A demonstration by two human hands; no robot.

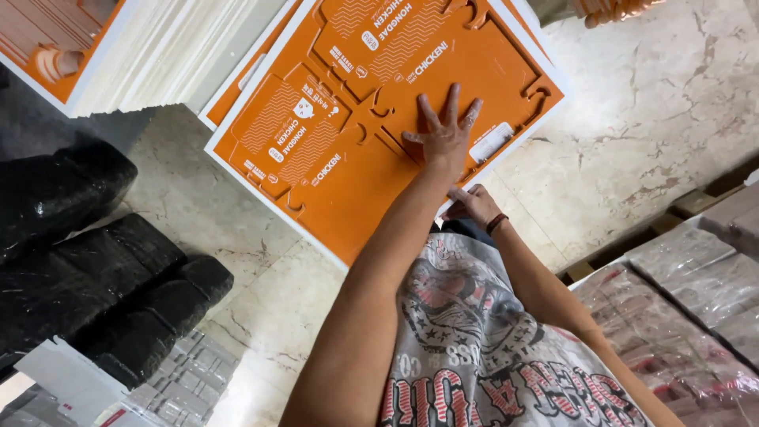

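Orange die-cut carton sheet (332,158), upper centre of frame, topmost of a stack: pressed flat by the left hand (444,134), fingers spread. Right hand (474,204), curled, pinches its near edge. Step judged: separating the sheet; lifting the edge is called for.

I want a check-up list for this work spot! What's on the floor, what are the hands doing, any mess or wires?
Surface: pale marble floor.
Job's things: orange die-cut cardboard sheet, top of a stack.
Clutter: black wrapped bundles; plastic-wrapped packs.
Hands: left hand flat, fingers spread on the sheet; right hand at the sheet's near edge, grip unclear.
Cables: nothing seen.
Surroundings: second printed stack beside it.
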